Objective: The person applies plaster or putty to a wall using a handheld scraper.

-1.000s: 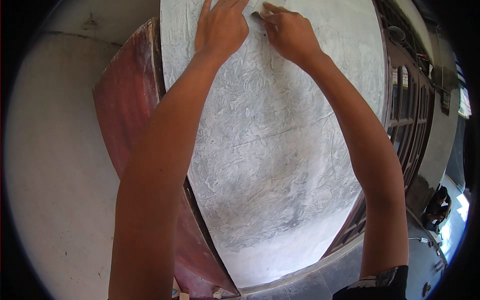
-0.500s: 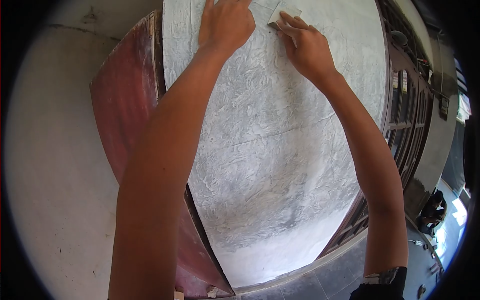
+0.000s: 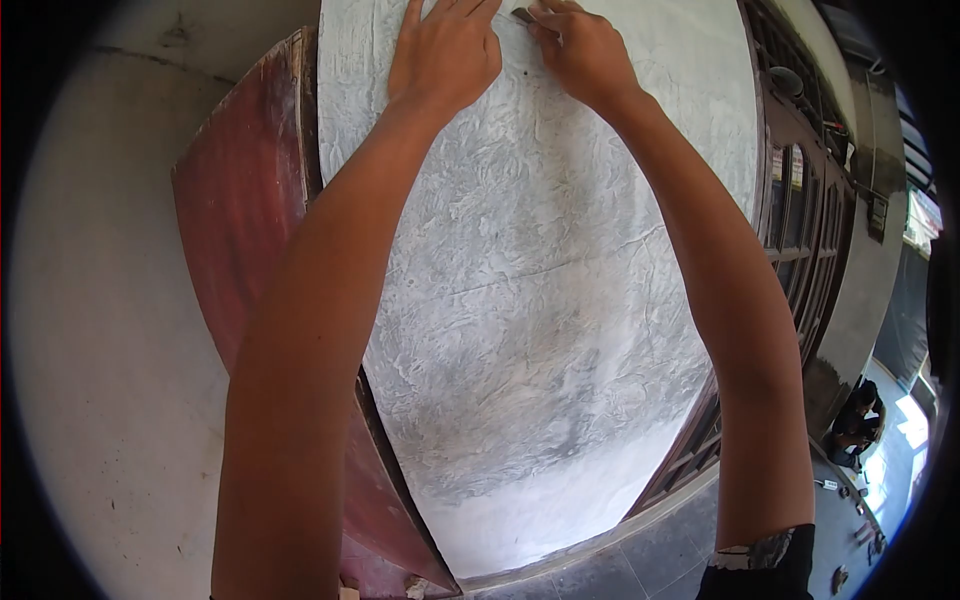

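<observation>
A white and grey wall (image 3: 530, 300) with rough, swirled coating fills the middle of the view. My left hand (image 3: 447, 62) lies against its upper part, fingers stretched out and their tips partly cut off by the top edge. To the right of it, my right hand (image 3: 590, 55) grips a small flat scraper (image 3: 523, 15), held at the wall's surface. Much of the scraper is hidden by the fingers and the frame's edge. A small dark spot on the wall shows just below it.
A worn red door panel (image 3: 240, 200) stands at the left, beside a plain wall (image 3: 110, 330). Dark wooden window frames (image 3: 800, 220) line the right. Grey floor tiles (image 3: 610, 570) run along the bottom. Another person (image 3: 857, 425) sits far right, near small items on the floor.
My right hand has moved up and left with the scraper, closer to my left hand; the scraper now shows more edge-on. The view has shifted slightly. My left hand stays near the same place.
</observation>
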Available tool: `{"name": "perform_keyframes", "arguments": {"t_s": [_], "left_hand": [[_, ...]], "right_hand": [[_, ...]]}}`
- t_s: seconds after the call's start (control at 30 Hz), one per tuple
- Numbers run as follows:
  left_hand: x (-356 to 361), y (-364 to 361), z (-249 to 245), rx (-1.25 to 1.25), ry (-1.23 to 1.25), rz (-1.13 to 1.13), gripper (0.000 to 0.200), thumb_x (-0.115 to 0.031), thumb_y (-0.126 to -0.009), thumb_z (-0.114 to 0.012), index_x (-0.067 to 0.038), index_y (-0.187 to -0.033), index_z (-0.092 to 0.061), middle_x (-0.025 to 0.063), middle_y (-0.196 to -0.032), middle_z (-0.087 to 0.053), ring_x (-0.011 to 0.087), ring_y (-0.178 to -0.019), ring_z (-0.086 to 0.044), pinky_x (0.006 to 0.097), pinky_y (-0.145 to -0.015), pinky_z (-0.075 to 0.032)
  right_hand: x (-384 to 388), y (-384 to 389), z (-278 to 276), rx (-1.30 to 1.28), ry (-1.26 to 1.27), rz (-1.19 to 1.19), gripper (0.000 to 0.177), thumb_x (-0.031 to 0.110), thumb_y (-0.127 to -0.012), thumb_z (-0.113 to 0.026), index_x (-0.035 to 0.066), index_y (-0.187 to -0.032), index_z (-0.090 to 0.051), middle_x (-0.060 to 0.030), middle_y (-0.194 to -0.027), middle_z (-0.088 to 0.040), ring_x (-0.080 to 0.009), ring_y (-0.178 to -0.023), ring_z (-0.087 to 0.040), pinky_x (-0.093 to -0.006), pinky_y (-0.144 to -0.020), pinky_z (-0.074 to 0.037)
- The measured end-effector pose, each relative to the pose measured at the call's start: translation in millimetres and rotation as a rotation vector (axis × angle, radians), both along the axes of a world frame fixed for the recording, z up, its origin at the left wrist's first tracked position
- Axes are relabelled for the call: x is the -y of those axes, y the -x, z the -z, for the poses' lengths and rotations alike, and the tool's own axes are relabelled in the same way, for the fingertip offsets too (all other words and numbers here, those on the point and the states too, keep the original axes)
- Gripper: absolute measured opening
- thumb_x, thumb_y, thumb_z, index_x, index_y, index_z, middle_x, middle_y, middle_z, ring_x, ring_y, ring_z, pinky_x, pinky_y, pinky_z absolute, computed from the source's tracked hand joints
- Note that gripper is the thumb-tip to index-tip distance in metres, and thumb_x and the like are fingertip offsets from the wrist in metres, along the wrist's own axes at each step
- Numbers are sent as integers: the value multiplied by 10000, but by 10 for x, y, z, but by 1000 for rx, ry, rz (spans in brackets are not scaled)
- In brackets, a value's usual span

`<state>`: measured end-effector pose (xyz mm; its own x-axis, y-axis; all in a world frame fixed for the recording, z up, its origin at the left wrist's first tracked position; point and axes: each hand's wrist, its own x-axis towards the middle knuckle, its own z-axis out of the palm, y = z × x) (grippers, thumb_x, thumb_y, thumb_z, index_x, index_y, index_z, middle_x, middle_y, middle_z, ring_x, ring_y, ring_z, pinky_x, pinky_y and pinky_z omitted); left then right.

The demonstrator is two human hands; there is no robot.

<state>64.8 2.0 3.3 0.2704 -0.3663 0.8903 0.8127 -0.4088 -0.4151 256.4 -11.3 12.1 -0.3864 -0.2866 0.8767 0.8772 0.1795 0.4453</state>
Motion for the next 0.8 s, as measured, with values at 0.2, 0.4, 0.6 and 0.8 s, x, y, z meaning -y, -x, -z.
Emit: {"name": "perform_keyframes", "arguments": {"t_s": [0.2,0.4,0.6,0.8], "left_hand": [[-12,52,58,-29,4,-8,438,-58,-965,-507,11,-1385,-607,157,-1518,-555,304,-1476,-436,500,-1260,-260],[13,24,74,-34,-21,-16,436,-43,-956,-504,19,-1374,-610,171,-1497,-570,319,-1461,-457,508,-1251,-270],[32,48,116,-37,1,-21,437,-26,-947,-494,28,-1363,-617,178,-1496,-570,328,-1455,-463,513,-1243,-285],[44,64,127,-11,4,-20,439,-3,-936,-485,25,-1351,-626,175,-1491,-577,338,-1447,-472,512,-1235,-303]], "right_hand": [[110,27,522,-2,61,99,257,157,-987,-659,109,-1215,-767,-74,-1440,-633,-334,-1255,-650,-430,-1046,-549],[1,40,-165,46,-129,-52,294,131,-987,-537,-7,-1148,-740,-257,-1226,-706,-403,-1032,-712,-461,-878,-582],[142,226,687,64,25,98,232,128,-962,-614,91,-1144,-752,-115,-1350,-668,-315,-1207,-661,-478,-1039,-518],[341,93,-148,-172,348,16,267,163,-1003,-572,45,-1158,-755,-182,-1287,-701,-352,-1047,-721,-470,-910,-568]]}}
